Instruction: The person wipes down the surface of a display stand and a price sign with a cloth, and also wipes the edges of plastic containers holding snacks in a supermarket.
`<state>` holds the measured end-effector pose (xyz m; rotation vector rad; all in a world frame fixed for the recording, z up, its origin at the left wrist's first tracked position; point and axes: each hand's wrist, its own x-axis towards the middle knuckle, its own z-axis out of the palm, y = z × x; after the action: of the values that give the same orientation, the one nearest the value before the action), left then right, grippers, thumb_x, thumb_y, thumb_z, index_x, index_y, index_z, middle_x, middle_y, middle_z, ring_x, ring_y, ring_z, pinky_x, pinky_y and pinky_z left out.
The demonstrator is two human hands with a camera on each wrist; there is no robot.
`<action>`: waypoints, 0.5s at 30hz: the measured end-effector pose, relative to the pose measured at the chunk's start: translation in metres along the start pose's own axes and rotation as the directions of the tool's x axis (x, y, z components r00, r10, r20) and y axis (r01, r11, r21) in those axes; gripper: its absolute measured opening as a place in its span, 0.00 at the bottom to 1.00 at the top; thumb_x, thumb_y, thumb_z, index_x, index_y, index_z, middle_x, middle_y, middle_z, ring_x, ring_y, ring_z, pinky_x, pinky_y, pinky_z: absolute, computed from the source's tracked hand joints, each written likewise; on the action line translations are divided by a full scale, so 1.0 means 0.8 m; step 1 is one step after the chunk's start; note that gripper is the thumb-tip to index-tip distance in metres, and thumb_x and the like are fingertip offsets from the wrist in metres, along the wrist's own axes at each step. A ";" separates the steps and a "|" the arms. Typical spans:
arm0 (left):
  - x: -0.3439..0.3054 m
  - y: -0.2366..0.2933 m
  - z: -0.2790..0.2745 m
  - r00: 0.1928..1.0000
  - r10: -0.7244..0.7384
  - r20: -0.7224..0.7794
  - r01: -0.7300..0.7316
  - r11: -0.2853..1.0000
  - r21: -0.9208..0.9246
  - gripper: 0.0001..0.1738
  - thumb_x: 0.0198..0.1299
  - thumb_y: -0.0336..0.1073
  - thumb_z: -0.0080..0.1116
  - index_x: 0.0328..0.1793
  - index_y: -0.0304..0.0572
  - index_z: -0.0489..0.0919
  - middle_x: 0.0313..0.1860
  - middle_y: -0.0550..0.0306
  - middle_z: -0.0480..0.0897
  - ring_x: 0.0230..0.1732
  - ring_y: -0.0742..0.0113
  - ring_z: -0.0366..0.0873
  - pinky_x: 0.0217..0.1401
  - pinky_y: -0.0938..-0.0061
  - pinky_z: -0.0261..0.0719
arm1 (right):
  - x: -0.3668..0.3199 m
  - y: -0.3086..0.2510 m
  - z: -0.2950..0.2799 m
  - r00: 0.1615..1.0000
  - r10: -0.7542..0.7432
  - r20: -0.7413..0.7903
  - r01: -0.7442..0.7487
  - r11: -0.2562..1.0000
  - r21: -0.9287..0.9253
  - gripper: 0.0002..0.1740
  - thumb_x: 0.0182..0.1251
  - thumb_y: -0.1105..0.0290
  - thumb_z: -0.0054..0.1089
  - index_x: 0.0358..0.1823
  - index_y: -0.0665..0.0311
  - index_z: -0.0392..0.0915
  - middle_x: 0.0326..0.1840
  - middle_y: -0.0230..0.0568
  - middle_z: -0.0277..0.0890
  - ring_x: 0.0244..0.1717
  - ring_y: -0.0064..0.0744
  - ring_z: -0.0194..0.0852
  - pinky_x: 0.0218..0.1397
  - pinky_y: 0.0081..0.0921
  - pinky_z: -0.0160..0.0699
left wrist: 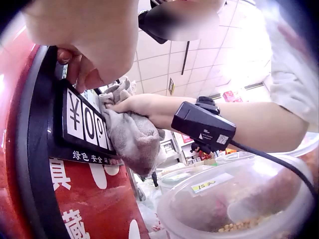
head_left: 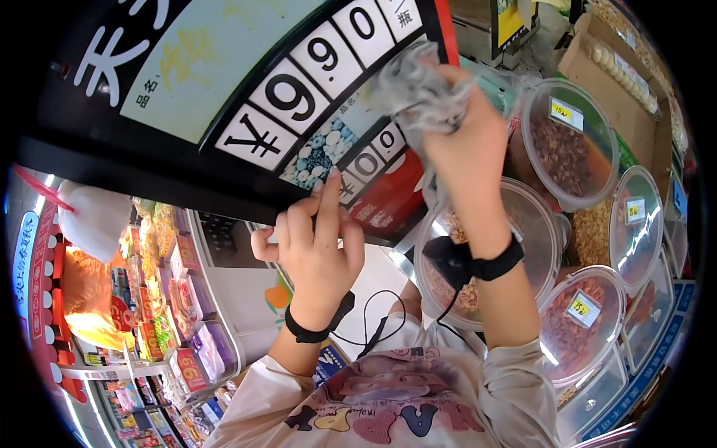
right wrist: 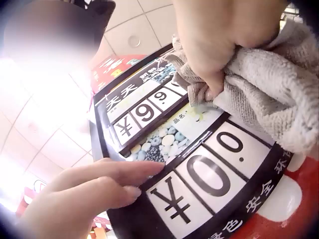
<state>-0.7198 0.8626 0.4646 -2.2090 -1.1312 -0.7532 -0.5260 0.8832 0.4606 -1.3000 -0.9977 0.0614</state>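
Note:
A black-framed price board [head_left: 179, 168] with number cards tilts in front of the person. The right hand [head_left: 467, 142] grips a crumpled grey cloth [head_left: 422, 93] against the board's right part, beside the upper price row. In the right wrist view the cloth [right wrist: 269, 84] bunches under the right hand [right wrist: 224, 35]. The left hand [head_left: 317, 250] rests its extended fingers on the board's lower edge, near the blueberry picture [head_left: 321, 153] and the ¥ card [right wrist: 174, 204]. In the left wrist view the left hand [left wrist: 84, 40] is partly cut off and the cloth [left wrist: 132, 134] hangs over the card row.
Clear-lidded tubs of dried food [head_left: 567, 142] stand at the right, one tub [head_left: 485, 254] close below the right forearm. A cardboard box [head_left: 635, 134] lies behind them. Store shelves with colourful packets [head_left: 187, 299] fill the lower left. Thin black cables hang from the wrist cameras.

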 end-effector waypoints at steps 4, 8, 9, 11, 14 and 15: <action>-0.001 -0.003 0.006 0.999 0.021 -0.031 -0.021 1.000 0.008 0.26 0.48 0.34 0.60 0.58 0.49 0.85 0.41 0.68 0.78 0.38 0.70 0.70 0.56 0.61 0.48 | -0.035 -0.015 0.012 0.983 -0.183 0.020 0.183 0.983 0.002 0.28 0.45 0.82 0.64 0.52 0.57 0.81 0.52 0.43 0.83 0.52 0.47 0.82 0.58 0.36 0.81; -0.003 -0.007 0.004 0.998 0.053 -0.025 -0.053 0.998 0.019 0.25 0.49 0.34 0.60 0.57 0.48 0.85 0.42 0.67 0.78 0.38 0.69 0.70 0.57 0.60 0.48 | -0.041 -0.010 0.015 0.969 -0.231 0.087 0.222 0.969 0.104 0.32 0.39 0.87 0.62 0.52 0.61 0.80 0.54 0.44 0.82 0.58 0.46 0.80 0.65 0.38 0.78; -0.003 -0.007 0.003 0.998 0.052 -0.019 -0.052 0.998 0.023 0.25 0.49 0.34 0.60 0.57 0.47 0.85 0.42 0.67 0.78 0.39 0.69 0.69 0.57 0.60 0.48 | -0.039 -0.011 0.014 0.969 -0.229 0.097 0.221 0.971 0.092 0.32 0.40 0.87 0.62 0.53 0.60 0.80 0.54 0.43 0.82 0.58 0.46 0.80 0.65 0.37 0.78; -0.003 -0.008 0.004 0.998 0.055 -0.025 -0.054 0.998 0.023 0.25 0.49 0.34 0.60 0.57 0.48 0.85 0.42 0.68 0.79 0.38 0.70 0.69 0.57 0.60 0.48 | -0.034 -0.015 0.010 0.966 -0.226 0.123 0.218 0.973 0.072 0.32 0.42 0.88 0.61 0.53 0.58 0.80 0.55 0.43 0.83 0.59 0.47 0.80 0.64 0.34 0.78; -0.003 -0.006 0.003 0.999 0.048 -0.017 -0.047 0.999 0.024 0.23 0.49 0.34 0.61 0.55 0.45 0.85 0.42 0.65 0.79 0.40 0.68 0.70 0.59 0.60 0.48 | -0.035 -0.017 0.010 0.968 -0.226 0.108 0.221 0.974 0.054 0.31 0.42 0.88 0.62 0.53 0.59 0.80 0.55 0.43 0.83 0.59 0.47 0.80 0.63 0.35 0.79; -0.002 -0.003 0.000 0.999 0.047 -0.005 -0.047 0.998 0.028 0.21 0.50 0.33 0.61 0.53 0.41 0.84 0.42 0.62 0.79 0.42 0.66 0.71 0.59 0.61 0.49 | -0.034 -0.016 0.011 0.968 -0.227 0.109 0.222 0.974 0.052 0.31 0.42 0.87 0.63 0.53 0.59 0.80 0.54 0.44 0.83 0.58 0.47 0.80 0.62 0.35 0.79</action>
<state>-0.7225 0.8628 0.4643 -2.2010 -1.0764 -0.7191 -0.5545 0.8707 0.4545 -1.1502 -1.2306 -0.0186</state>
